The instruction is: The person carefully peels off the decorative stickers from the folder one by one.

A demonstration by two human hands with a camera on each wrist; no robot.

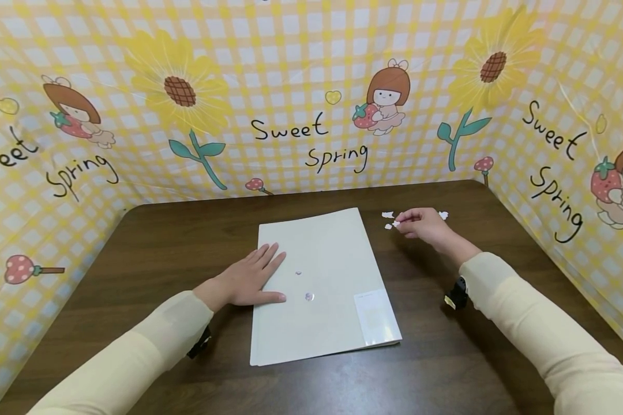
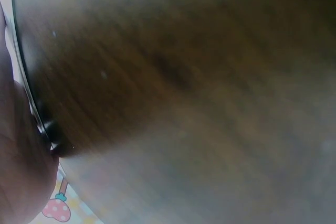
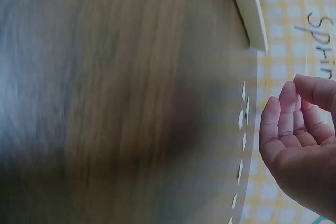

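Observation:
A large off-white folder (image 1: 322,248) lies on the brown table. My left hand (image 1: 251,276) rests flat over its left edge, fingers spread and thumb out. In the left wrist view, part of that hand (image 2: 29,177) shows at the left border. Two small purplish marks (image 1: 308,297) are on the cover near my thumb. Beyond the folder's upper right corner, my right hand (image 1: 420,225) pinches a small white scrap (image 1: 397,223) between thumb and fingertips. The right wrist view shows the same hand (image 3: 299,145), its other fingers curved, with a bit of white at the tips.
Loose white scraps (image 1: 387,214) lie around my right fingers, and another scrap (image 1: 443,215) is just behind that hand. A pale label (image 1: 375,317) covers the folder's lower right corner. A yellow checked cloth (image 1: 291,75) hangs behind the table (image 1: 187,230) and along its sides.

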